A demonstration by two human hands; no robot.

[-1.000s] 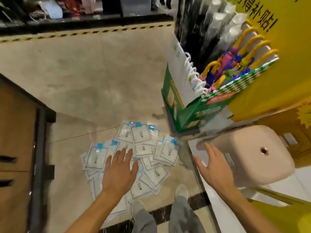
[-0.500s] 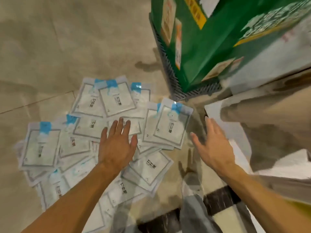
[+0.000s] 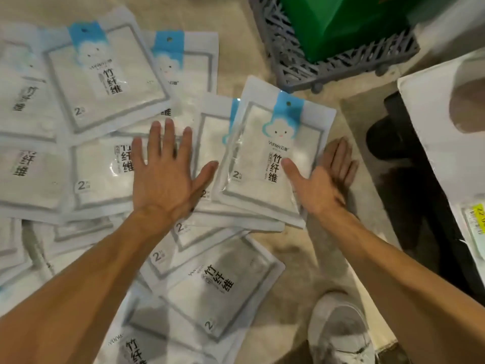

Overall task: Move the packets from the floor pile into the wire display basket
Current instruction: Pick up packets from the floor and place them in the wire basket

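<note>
Several white packets with blue cloud headers lie overlapping in a pile (image 3: pixel 110 82) on the beige floor. My left hand (image 3: pixel 168 177) rests flat on the middle of the pile, fingers spread, holding nothing. My right hand (image 3: pixel 324 179) is at the right edge of the topmost packet (image 3: pixel 273 143). Its thumb lies on the packet's face and its straight fingers lie along the floor just past the edge. The packet still lies on the pile. No wire basket is in view.
A grey plastic lattice base (image 3: pixel 296 61) carrying a green box (image 3: pixel 341 22) stands just behind the pile. A white board (image 3: pixel 430 122) over a dark gap (image 3: pixel 420 206) borders the right. My white shoe (image 3: pixel 341 334) is at the bottom right.
The view has dropped close to the floor. Both hands have come down onto the pile. My right hand has moved left from the floor to the edge of the top packet.
</note>
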